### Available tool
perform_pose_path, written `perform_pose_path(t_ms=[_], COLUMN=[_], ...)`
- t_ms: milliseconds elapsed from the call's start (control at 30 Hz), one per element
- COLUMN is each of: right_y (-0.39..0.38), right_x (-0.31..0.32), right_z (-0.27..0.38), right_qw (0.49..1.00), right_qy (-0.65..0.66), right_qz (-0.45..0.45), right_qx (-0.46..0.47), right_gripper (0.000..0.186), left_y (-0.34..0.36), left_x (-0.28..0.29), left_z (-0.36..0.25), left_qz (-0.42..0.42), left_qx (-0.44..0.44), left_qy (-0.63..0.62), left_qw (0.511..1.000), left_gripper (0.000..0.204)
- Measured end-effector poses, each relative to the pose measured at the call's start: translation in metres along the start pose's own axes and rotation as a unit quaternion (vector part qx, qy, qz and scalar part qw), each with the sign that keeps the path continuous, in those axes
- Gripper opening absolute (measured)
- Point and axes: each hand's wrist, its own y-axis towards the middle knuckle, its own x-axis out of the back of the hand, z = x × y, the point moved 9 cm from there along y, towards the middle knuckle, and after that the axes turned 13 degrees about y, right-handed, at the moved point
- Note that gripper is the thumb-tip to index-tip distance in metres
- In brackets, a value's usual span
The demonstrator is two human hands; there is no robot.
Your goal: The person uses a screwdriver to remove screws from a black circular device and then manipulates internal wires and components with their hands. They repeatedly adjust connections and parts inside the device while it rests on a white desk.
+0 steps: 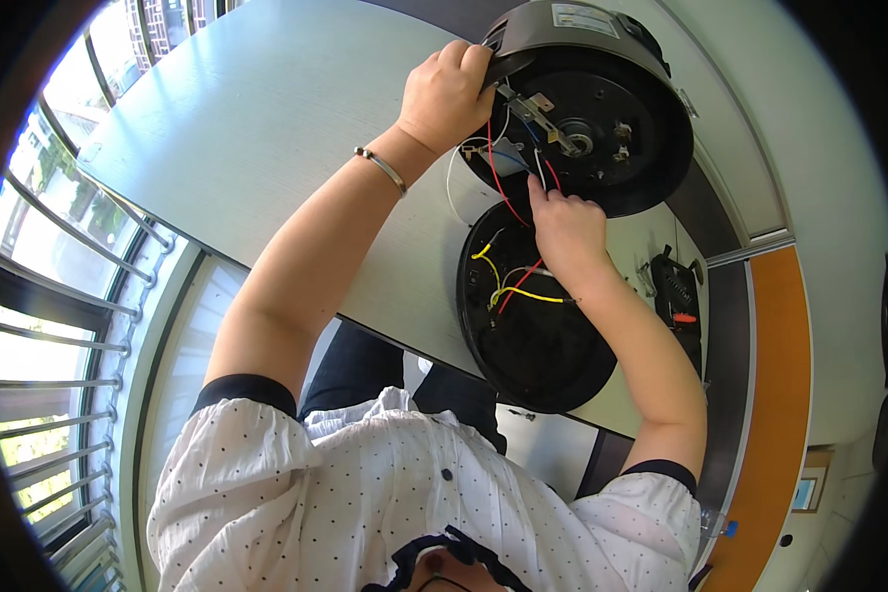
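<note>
A grey rice cooker body (572, 35) lies tipped on the table, its black underside (651, 128) facing me with a metal bracket, a round centre fitting and loose red, white and blue wires. My left hand (449, 94) is closed around the black handle at its left edge. Beside the wires at the lower rim is my right hand (570, 232), index finger extended and the others curled; its thumb is hidden, and anything pinched there is too small to make out. Below lies a round black base cover (553, 355) with yellow and red wires inside.
The pale table (257, 109) extends left toward a barred window (49, 326). On the right sits an open black tool case (676, 296) with an orange-red item. Dark and orange cabinet panels (775, 395) stand farther right. The base cover overhangs the table's near edge.
</note>
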Motion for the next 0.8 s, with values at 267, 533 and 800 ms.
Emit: perform_pose_path(t_ms=[267, 533, 800], right_y=[0.0, 0.01, 0.028], right_x=[0.048, 0.054, 0.015], right_z=[0.026, 0.064, 0.029], right_qw=[0.993, 0.986, 0.975], right_qy=[-0.023, 0.001, 0.221], right_qz=[-0.112, -0.108, -0.022], right_qx=[0.036, 0.126, -0.011], right_gripper=[0.028, 0.008, 0.016], left_y=[0.0, 0.0, 0.0], left_x=[0.002, 0.004, 0.004], left_z=[0.0, -0.001, -0.001], left_qz=[-0.007, -0.015, -0.013], left_qx=[-0.009, -0.019, -0.019], left_qy=[-0.005, -0.006, -0.01], left_qw=[1.0, 1.0, 1.0], left_gripper=[0.028, 0.026, 0.025])
